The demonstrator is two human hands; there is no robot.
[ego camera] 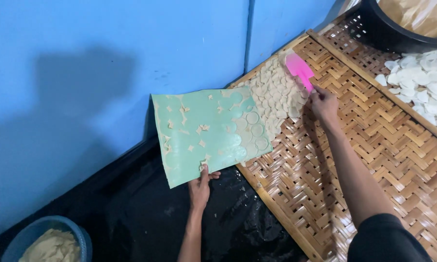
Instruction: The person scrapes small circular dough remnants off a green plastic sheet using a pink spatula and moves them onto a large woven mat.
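Observation:
My left hand (200, 186) grips the near edge of a pale green flexible sheet (194, 119), held tilted so its far end rests on a woven bamboo tray (325, 165). Small dough scraps and several thin round dough discs cling to the sheet. My right hand (323, 103) holds a pink spatula (300, 69), its blade over a heap of pale dough discs (279, 92) lying at the tray's far corner.
A blue wall (107, 58) stands right behind the tray. A second bamboo tray (422, 82) at right carries white discs, beside a black tub (397, 29). A blue-grey bowl of dough (48, 242) sits at lower left on black plastic sheeting (179, 228).

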